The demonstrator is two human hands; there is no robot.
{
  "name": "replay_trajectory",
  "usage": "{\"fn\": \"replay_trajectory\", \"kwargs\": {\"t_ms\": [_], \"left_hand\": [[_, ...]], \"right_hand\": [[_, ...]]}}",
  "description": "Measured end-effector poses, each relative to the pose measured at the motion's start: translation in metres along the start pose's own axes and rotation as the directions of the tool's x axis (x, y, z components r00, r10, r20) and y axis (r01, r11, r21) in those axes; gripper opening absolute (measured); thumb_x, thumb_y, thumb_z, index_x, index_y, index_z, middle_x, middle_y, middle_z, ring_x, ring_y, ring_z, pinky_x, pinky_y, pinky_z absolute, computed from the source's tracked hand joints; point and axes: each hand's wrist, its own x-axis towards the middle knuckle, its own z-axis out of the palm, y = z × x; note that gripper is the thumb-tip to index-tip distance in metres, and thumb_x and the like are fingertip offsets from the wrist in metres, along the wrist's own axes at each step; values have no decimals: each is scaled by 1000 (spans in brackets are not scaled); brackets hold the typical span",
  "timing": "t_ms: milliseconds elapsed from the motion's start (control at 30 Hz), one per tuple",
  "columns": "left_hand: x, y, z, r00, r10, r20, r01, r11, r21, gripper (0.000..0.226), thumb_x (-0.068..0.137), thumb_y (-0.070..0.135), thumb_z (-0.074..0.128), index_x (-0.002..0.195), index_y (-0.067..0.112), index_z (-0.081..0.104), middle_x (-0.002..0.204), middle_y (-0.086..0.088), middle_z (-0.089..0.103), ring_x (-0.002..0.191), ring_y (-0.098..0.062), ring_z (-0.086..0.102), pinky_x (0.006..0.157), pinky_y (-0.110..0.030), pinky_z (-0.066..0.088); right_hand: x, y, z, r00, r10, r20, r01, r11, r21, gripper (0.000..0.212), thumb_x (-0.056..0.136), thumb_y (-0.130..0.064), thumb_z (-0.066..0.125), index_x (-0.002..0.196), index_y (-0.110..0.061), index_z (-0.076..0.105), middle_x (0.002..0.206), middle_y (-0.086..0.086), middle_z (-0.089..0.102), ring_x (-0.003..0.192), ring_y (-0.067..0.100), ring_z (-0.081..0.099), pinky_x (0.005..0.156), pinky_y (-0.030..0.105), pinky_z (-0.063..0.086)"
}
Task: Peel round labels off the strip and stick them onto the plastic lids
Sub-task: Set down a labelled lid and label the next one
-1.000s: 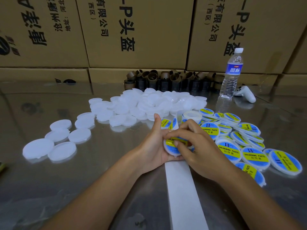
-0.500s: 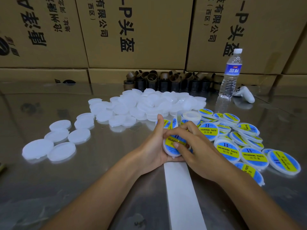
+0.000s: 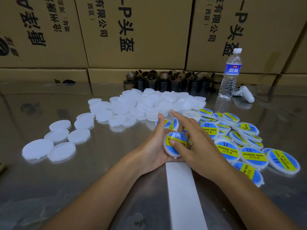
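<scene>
My left hand [image 3: 153,146] cradles a white plastic lid [image 3: 174,151] that bears a blue and yellow round label. My right hand [image 3: 196,146] lies over the lid, its thumb pressing on the label while the index finger points up and away. The white backing strip [image 3: 182,193] runs from under my hands toward me. More labels on the strip [image 3: 167,124] show just beyond my left thumb. A heap of plain white lids [image 3: 149,105] lies beyond, and labelled lids [image 3: 232,146] spread out to the right.
Several loose plain lids [image 3: 56,143] sit at the left on the shiny metal table [image 3: 83,180]. A water bottle [image 3: 230,73] and a white controller [image 3: 244,93] stand at the back right. Brown tape cores [image 3: 166,80] line the cardboard boxes [image 3: 132,30] behind.
My right fingers, curled over the label before, have lifted and spread; only the thumb stays on it. The lid now tilts more toward me in my left hand.
</scene>
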Motion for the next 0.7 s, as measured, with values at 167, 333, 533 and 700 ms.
{"fn": "replay_trajectory", "kwargs": {"t_ms": [167,333,533,700], "left_hand": [[-1,0,1,999,27,-30,-26,1000,7,59,92,60,30,120,18,59,117,-11,67,103,-24,66,80,-39,58],[-4,-4,2,990,132,-47,-122,977,172,28,85,35,54,82,12,70,90,-15,68,80,-24,68,80,-39,57],[-5,-4,2,972,203,-122,-178,966,190,37,98,30,44,116,2,61,115,-19,66,100,-27,66,92,-42,52],[-7,0,4,940,307,-148,-280,943,178,32,88,35,49,102,12,66,92,-4,69,80,-16,65,64,-23,52]], "right_hand": [[1,2,0,995,-7,-98,-2,996,-92,76,82,-32,67,137,-56,20,105,-23,45,96,-6,41,83,19,36],[3,6,-2,976,76,-205,-66,996,53,43,87,-19,63,127,-34,53,97,-17,56,91,1,48,76,12,35],[6,3,-2,957,194,-215,-149,967,209,24,88,-24,62,111,-31,58,91,-10,61,80,-1,53,66,5,38],[9,-2,-5,957,232,-173,-167,931,324,5,87,-23,65,82,-23,64,65,-6,62,60,5,53,55,16,40]]}}
